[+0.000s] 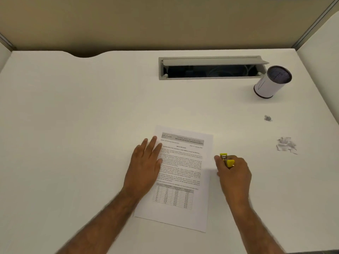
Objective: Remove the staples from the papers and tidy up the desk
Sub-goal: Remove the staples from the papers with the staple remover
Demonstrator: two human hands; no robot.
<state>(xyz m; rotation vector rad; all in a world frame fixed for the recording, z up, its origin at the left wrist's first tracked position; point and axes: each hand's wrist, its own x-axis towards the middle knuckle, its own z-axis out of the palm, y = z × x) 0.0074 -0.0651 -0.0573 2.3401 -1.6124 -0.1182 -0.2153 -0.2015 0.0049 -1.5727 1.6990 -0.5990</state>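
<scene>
The left hand point(146, 162) lies flat with fingers spread on the left edge of the papers point(180, 180), which sit mid-bench, while the right hand point(233, 171), just off their right edge, has its grip closed around a yellow staple remover point(227, 160). Done well, the left palm pins the sheets while the tool slides under the staple, which I cannot make out. Farther right lie paper scraps point(286, 144), a small heap of staples point(267, 118), and a cup point(271, 82) by the cable hatch point(211, 67).

White desk point(91, 110), curved notch in far edge; grey cable hatch point(211, 67), flap open, near far right corner. Beige partition point(146, 21) behind; metal-framed side panels.
</scene>
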